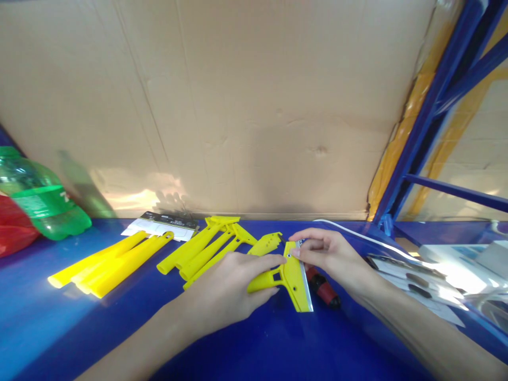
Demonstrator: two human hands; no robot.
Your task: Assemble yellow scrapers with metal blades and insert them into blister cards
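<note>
A yellow scraper [292,278] with a wide head and a metal blade strip [307,293] along its right edge is held above the blue table. My left hand [228,288] is closed round its handle, the index finger stretched toward the head. At the head's upper corner my right hand [326,254] pinches the scraper between thumb and fingers; whether a small part is also in those fingers is hidden. Just behind the blade lies a red and black tool handle [326,290], partly covered. Several yellow scraper bodies [204,246] and a flat yellow head piece [266,243] lie beyond my left hand.
Yellow tubular handles [127,262] lie at the left, before printed cards [159,227]. A green bottle [47,201] and red bag [14,225] stand far left. A white cable [357,237], packaged items [420,283] and a blue metal frame [428,116] are at right; cardboard [238,106] backs the table.
</note>
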